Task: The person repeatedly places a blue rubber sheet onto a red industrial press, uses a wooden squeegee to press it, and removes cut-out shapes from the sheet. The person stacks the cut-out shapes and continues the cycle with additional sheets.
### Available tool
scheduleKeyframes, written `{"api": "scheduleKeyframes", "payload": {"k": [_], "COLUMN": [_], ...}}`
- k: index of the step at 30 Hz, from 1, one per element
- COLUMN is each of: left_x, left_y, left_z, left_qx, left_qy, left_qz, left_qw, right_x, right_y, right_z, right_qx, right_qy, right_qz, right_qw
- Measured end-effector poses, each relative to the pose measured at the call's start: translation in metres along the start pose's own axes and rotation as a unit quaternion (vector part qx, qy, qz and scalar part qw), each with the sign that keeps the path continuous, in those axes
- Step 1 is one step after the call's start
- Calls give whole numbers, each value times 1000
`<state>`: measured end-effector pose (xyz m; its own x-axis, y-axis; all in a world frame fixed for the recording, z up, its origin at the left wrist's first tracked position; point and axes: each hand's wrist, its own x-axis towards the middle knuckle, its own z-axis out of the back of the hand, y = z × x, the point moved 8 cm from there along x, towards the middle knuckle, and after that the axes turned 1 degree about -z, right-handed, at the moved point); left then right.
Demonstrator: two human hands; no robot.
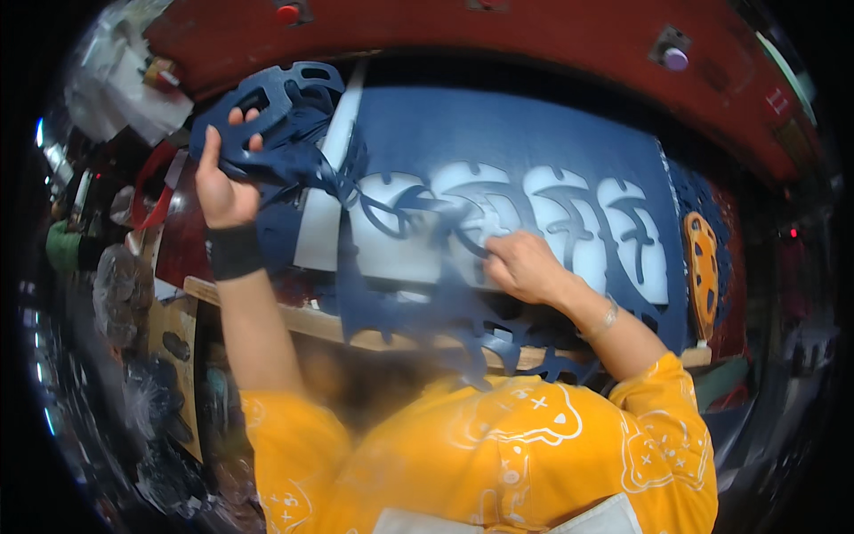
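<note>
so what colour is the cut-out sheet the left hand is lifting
Dark blue sheet, clearest in the head view.

the blue sheet (498, 133) on the bench looks like matt rubber or foam, smooth and without shine, and the cut-out scrap (294, 151) lifted by the left hand (222, 191) is of the same soft, bending material, while the white board (418, 258) showing through the holes looks like smooth plastic. the right hand (525, 267) presses on the sheet, and the bench edge (320, 322) under it is bare pale wood. the machine frame (534, 36) behind is red painted metal with slight gloss, the wristband (234, 251) is black matt cloth, and the shirt (498, 454) is yellow printed cloth.
</note>
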<state>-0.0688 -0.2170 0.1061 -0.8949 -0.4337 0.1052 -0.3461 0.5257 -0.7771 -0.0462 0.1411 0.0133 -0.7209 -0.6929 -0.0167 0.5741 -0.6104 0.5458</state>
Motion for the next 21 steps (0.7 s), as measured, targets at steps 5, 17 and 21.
{"api": "scheduleKeyframes", "payload": {"k": [5, 17, 21], "left_x": [51, 54, 7], "left_y": [-106, -178, -39], "left_z": [9, 98, 103], "left_qx": [44, 723, 919], "left_qy": [151, -73, 117], "left_qz": [-5, -115, 25], "left_qw": [987, 677, 377], "right_x": [-10, -6, -12], "right_y": [-3, 9, 17], "right_z": [-1, 3, -1], "right_qx": [44, 65, 153], "right_qy": [-62, -86, 46], "right_qz": [48, 55, 78], "right_qw": [996, 993, 984]}}
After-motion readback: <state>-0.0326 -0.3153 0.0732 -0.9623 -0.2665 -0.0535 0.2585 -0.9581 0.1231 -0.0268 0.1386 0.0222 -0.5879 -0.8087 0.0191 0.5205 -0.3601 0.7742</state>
